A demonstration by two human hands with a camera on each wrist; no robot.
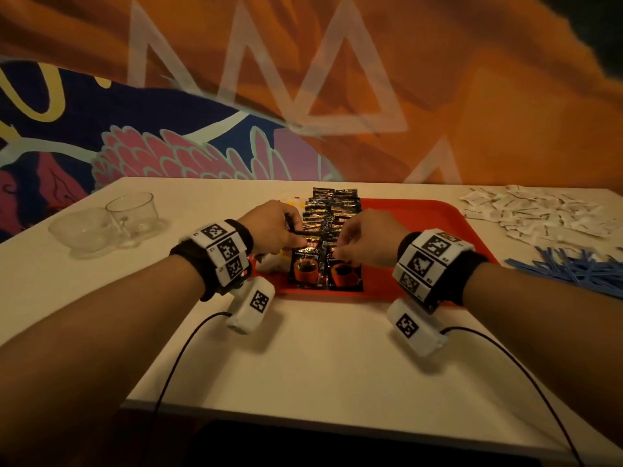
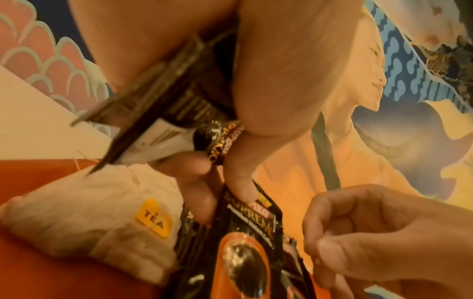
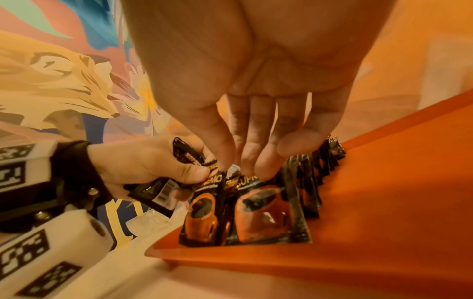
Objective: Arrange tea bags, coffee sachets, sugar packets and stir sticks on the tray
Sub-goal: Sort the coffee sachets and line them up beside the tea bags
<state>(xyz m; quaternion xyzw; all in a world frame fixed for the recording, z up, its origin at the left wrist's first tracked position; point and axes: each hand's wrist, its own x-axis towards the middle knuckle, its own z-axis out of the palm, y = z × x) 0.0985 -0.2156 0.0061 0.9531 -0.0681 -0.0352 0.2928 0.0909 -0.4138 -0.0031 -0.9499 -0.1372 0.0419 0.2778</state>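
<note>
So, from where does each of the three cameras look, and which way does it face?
Head: sits above, faces forward and down at the red tray on the table; both forearms, the left hand and the right hand show.
Left wrist: looks along the left hand's fingers, which hold coffee sachets, past a tea bag.
Right wrist: looks along the right hand's fingers at the sachet rows.
Shared: each wrist view shows the other hand; all show the sachets.

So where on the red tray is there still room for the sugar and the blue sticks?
The tray's right half is bare, between the coffee sachet rows and its right rim. The left side is crowded with tea bags, sachets and both hands.
</note>
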